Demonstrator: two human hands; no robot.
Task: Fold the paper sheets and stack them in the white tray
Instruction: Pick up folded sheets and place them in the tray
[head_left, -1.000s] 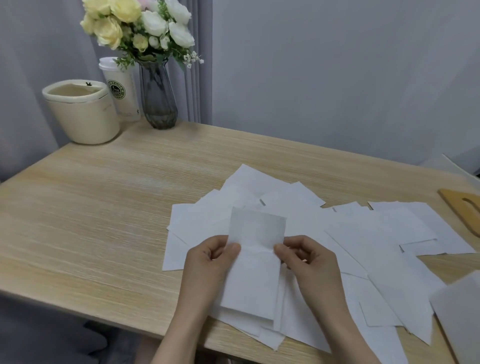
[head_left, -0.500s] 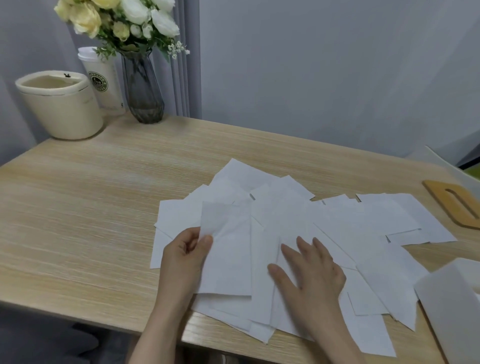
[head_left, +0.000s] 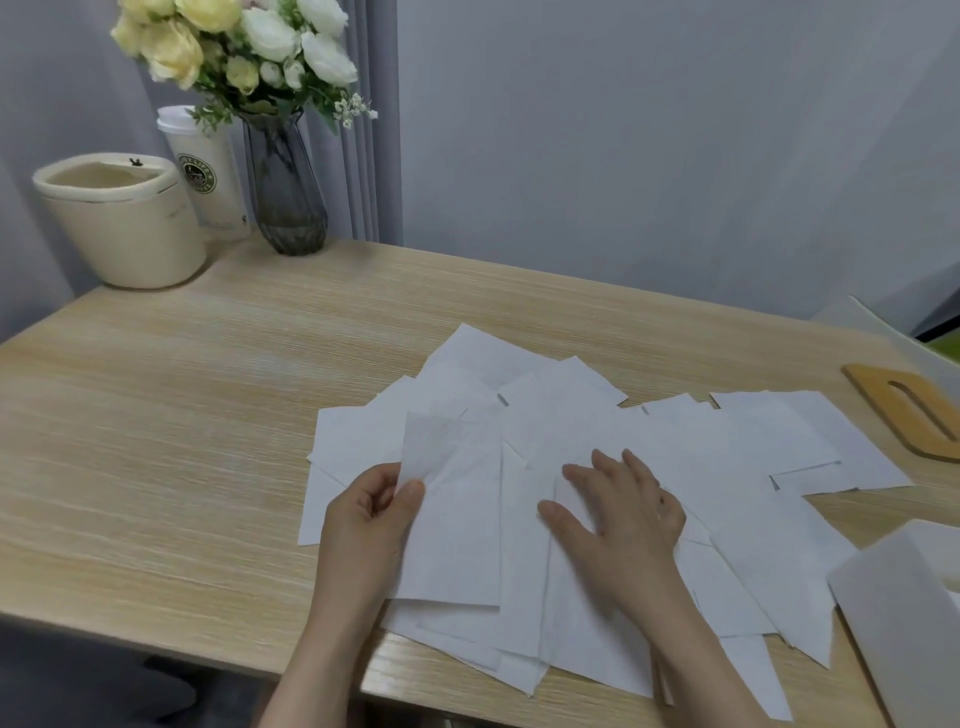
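Hands now divided: we see the left hand (head_left: 371, 512) alone pinching the folded sheet (head_left: 452, 514), while the right hand (head_left: 621, 506), released from it, lies spread on the loose sheets (head_left: 727, 452); white tray (head_left: 904, 613) waits rightward, so stacking follows.

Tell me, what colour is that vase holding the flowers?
The glass vase is a smoky, see-through dark grey with faint vertical ribs; the head view shows it best.

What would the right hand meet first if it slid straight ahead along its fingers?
Probably only more of the loose white paper sheets that the right hand rests on; beyond them looks like bare light wooden table, though depth is unclear.
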